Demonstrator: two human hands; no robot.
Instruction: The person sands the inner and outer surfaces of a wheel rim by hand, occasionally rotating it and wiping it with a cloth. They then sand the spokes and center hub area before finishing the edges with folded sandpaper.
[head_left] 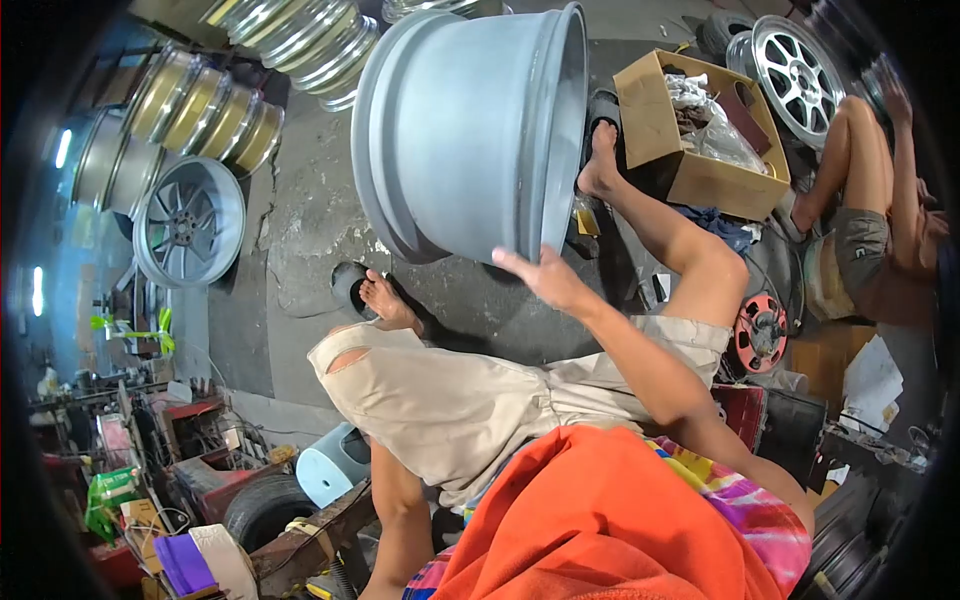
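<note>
A large grey wheel rim (470, 130) stands on its edge on the concrete floor in front of me, its open side facing right. My right hand (545, 280) lies flat on the rim's lower right lip with the fingers stretched out. My right foot (600, 160) presses against the same edge higher up, and my left foot (385, 300) rests on the floor by the rim's lower left. My left forearm (400, 520) runs down out of the picture, so its hand is hidden. I sit in beige shorts with an orange cloth (600, 520) on my lap.
A cardboard box (660, 130) of bagged parts stands right of the rim. Another person (860, 230) sits at the far right beside an alloy wheel (795, 65). Stacked rims (200, 110) and a spoked wheel (190, 220) lie at left. A tyre (265, 505) and clutter fill the lower left.
</note>
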